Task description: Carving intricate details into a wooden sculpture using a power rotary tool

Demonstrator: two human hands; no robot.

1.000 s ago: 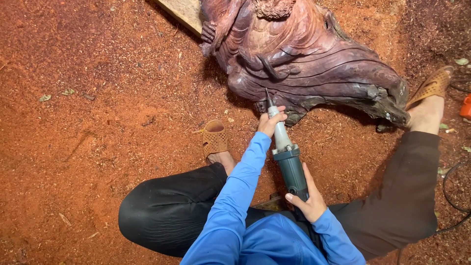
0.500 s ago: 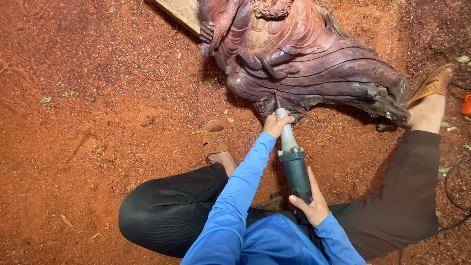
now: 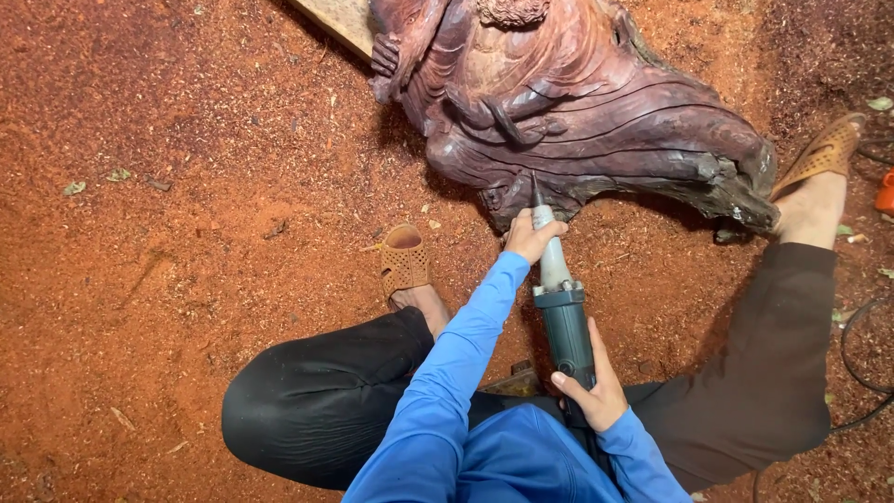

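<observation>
Power carving tool (image 3: 563, 321) running lengthwise between both hands, bit just ahead of the left hand (image 3: 533, 237) fingers, touching the carved wood sculpture (image 3: 596, 121) underside. Left fingers wrapped round the pale neck; right hand (image 3: 589, 391) fingers clamped on the rear body.

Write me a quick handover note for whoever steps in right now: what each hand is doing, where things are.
Left hand grips the silver neck of the power carving tool, near its bit. Right hand holds the dark rear body. The bit touches the lower edge of the dark red wood carving, which lies on sawdust-covered ground. The upper folds look carved; the lower edge where the bit sits looks rougher.
</observation>
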